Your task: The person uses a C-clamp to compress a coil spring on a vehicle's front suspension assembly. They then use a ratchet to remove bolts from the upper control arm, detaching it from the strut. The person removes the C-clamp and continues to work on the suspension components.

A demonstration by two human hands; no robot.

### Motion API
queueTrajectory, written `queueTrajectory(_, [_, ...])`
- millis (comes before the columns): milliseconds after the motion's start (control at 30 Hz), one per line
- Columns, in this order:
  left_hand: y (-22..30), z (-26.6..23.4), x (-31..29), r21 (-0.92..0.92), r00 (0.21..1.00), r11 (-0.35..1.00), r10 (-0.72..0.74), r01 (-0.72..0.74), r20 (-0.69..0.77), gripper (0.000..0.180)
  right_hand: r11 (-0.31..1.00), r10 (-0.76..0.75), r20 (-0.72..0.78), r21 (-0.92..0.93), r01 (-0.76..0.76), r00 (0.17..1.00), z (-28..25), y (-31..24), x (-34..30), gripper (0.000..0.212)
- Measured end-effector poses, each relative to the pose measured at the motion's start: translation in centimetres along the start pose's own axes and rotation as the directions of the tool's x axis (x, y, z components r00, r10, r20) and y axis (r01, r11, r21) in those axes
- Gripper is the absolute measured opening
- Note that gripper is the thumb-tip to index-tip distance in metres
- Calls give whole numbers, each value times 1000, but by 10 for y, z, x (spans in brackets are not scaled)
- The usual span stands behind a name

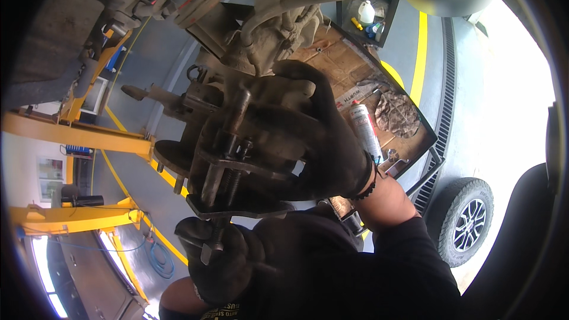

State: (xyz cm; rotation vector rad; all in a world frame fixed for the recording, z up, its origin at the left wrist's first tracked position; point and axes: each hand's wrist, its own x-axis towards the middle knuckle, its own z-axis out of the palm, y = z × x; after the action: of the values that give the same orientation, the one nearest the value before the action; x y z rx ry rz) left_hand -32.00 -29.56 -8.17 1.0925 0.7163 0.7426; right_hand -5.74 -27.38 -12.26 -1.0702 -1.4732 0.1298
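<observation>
In the middle hangs a screw puller (213, 184) of dark metal, with plates, a threaded spindle and a worn rod at its top. It sits against the dirty suspension parts (290, 92) of a raised vehicle. My left hand (228, 258), in a black glove, is closed around the lower end of the spindle, whose tip shows between the fingers. My right hand (338, 148), also in a black glove, reaches up from the right and curls around a rounded dark suspension part beside the puller. Shadow hides several of its fingertips.
To the right stands a cart with a cardboard-covered top (332, 53), bearing a spray can (365, 130), a crumpled camouflage cloth (397, 112) and a wrench (394, 163). A wheel (471, 225) stands at right. Yellow lift arms (77, 133) are at left; a hose (261, 15) hangs above.
</observation>
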Motion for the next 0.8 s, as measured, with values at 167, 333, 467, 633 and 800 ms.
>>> queueTrajectory(167, [45,-14,23,824,789,-104,246,-556,563,22,1000,4,12,9,-4,1000,-2,0,1,75])
queueTrajectory(333, [70,-11,23,384,549,-739,23,-554,836,23,998,44,16,-50,-43,999,0,-4,-1,76])
queueTrajectory(467, [63,-20,27,438,503,-732,152,-521,851,28,998,29,-10,-51,-29,1000,0,-4,1,75])
queueTrajectory(633, [17,-48,23,770,481,-212,674,-601,561,43,985,-63,-3,-162,62,998,-2,-8,7,73])
queueTrajectory(800, [-20,-13,3,545,924,780,383,-306,-28,26,986,-75,3,-147,75,997,1,-6,3,69])
